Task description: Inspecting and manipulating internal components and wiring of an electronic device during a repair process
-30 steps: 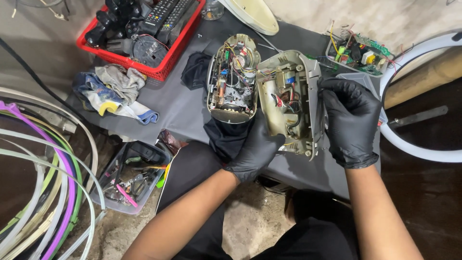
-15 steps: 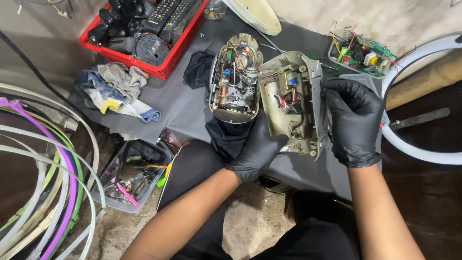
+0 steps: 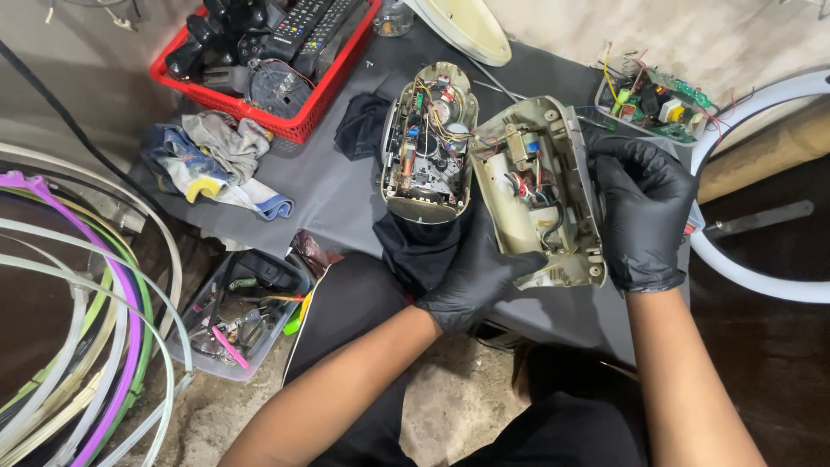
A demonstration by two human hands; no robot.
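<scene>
Lying at the far left were coiled hoops of plastic tubing point(image 3: 78, 329) in white, green and purple, beside a clear tool tray point(image 3: 238, 316) on the floor; above them a bundle of rags point(image 3: 212, 156) and a red basket point(image 3: 303, 121) of remote controls sat on the grey-covered desk point(image 3: 328, 195); next came the opened appliance half point(image 3: 430, 143) packed with wires and circuit parts, resting on a black cloth point(image 3: 415, 246); the left hand point(image 3: 475, 277), gloved in black, was curled under the lower edge of the beige housing shell point(image 3: 540, 190), gripping it; compared with half a second before, the shell had tipped slightly and swung a little apart from the wired half, so its inside faced up more plainly; the right hand point(image 3: 640, 212), also gloved, clasped the shell's right side; beyond it lay a loose green circuit board point(image 3: 657, 99) and a white ring point(image 3: 761, 182) at the edge.
</scene>
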